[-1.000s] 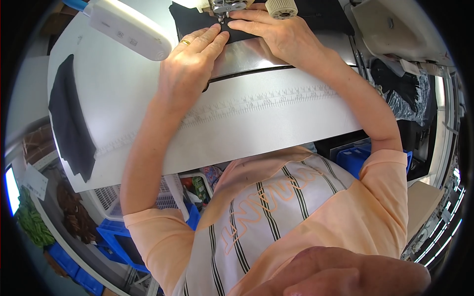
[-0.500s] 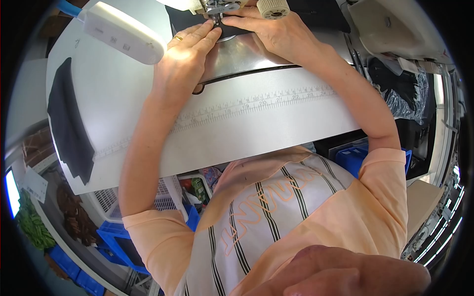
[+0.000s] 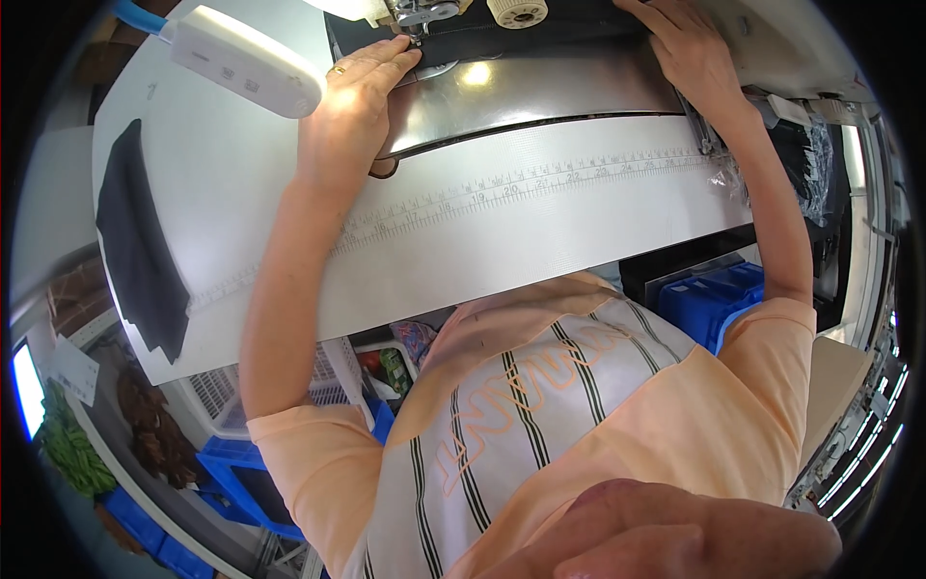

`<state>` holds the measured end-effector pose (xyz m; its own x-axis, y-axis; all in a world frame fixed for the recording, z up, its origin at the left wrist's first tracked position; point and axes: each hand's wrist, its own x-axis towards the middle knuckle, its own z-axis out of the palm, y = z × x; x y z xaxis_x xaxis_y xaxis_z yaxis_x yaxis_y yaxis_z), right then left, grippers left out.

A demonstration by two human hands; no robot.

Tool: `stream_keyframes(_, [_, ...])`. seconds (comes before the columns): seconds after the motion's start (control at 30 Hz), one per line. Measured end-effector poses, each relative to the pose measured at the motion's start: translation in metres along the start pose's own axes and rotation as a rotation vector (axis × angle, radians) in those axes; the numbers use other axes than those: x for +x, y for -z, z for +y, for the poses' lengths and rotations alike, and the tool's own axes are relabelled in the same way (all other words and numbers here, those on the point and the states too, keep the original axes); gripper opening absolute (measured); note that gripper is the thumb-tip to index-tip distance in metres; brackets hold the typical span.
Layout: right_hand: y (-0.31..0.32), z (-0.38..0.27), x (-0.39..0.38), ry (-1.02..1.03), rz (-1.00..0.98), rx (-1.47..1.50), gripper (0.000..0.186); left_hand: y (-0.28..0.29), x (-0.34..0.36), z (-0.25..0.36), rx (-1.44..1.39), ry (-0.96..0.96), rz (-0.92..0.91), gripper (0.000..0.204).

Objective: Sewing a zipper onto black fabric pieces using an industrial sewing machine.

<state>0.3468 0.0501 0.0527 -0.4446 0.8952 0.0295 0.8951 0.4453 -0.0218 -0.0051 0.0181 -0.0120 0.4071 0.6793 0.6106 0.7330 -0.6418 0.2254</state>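
My left hand (image 3: 352,101) lies with outstretched fingers on black fabric (image 3: 579,43), their tips just left of the presser foot (image 3: 416,39) of a sewing machine (image 3: 432,13). My right hand (image 3: 696,60) is well to the right, fingers apart at the far right part of the cloth. A steel plate (image 3: 521,96) runs in front of the fabric, with a white ruled worktop (image 3: 502,232) nearer me. A dial (image 3: 516,12) sits beside the machine head, partly over the cloth.
A white device on a blue cable (image 3: 241,60) hangs over the top left. Another black cloth piece (image 3: 140,241) lies at the left. Dark material in plastic (image 3: 815,164) is at the right. Below are blue crates (image 3: 699,299) and a white basket (image 3: 217,396).
My right hand has moved from beside the presser foot out to the right, uncovering more of the fabric and plate. My left hand has shifted slightly left and stays by the foot.
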Motion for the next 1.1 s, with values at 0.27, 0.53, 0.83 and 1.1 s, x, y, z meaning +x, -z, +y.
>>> stream_keyframes(0.27, [0.021, -0.137, -0.093, 0.714, 0.226, 0.301, 0.026, 0.026, -0.006, 0.028, 0.001, 0.108, -0.155, 0.033])
stream_keyframes(0.53, [-0.024, -0.118, 0.018, 0.512, 0.417, 0.244, 0.045, 0.019, -0.013, 0.027, -0.011, 0.056, -0.094, 0.049])
stream_keyframes(0.83, [-0.046, -0.099, 0.039, 0.411, 0.058, 0.111, 0.088, 0.021, -0.015, 0.034, 0.048, 0.115, -0.143, 0.044])
stream_keyframes(1.1, [-0.046, -0.097, 0.038, 0.384, 0.046, 0.124, 0.086, 0.022, -0.011, 0.032, 0.113, 0.035, -0.125, 0.039])
